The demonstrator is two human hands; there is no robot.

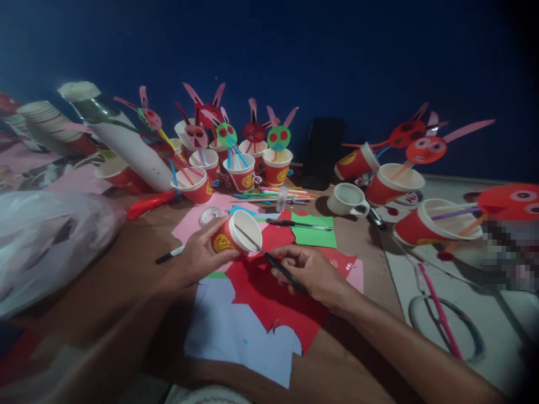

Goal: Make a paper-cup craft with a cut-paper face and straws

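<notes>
My left hand [202, 253] is wrapped round a red and white paper cup [222, 242], tilted with its open mouth toward the right. My right hand [305, 272] grips a thin pointed tool with a black handle [284, 272]; its metal end lies over the cup's mouth. Whether the tip touches the inner wall, I cannot tell. Below both hands lie cut red paper [261, 297] and pale blue paper [236, 331]. A black pen [298, 225] rests on green paper [314, 235] just beyond my right hand.
Several cups with paper rabbit faces, one green-faced [279, 138], stand along the back. A white mug [347, 199] is right of centre. Coloured sticks [269, 196] lie behind the papers. A plastic bag [54, 241] is at left, a pink-handled tool [440, 308] at right.
</notes>
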